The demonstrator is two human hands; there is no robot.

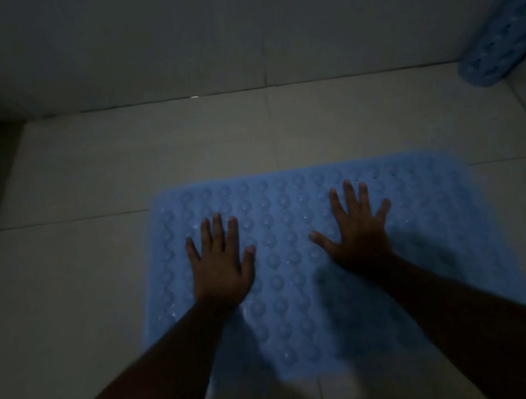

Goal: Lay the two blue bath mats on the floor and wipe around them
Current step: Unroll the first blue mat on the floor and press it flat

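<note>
Bath mat (296,262), blue and studded with suction cups, lies spread flat on the tiled floor (64,275) directly under both palms, likely so it can be pressed down to grip the tiles. A second mat (502,44), rolled up, leans in the corner far beyond the right hand (357,237), waiting its turn. Left hand (220,265) and right hand rest apart, fingers splayed, grasping nothing. No cloth shows.

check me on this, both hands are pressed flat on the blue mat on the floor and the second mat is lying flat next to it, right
Not quite. Both hands, left hand and right hand, do press flat on the blue mat, but the second mat is rolled up, leaning in the far right corner, as the head view shows.
</note>
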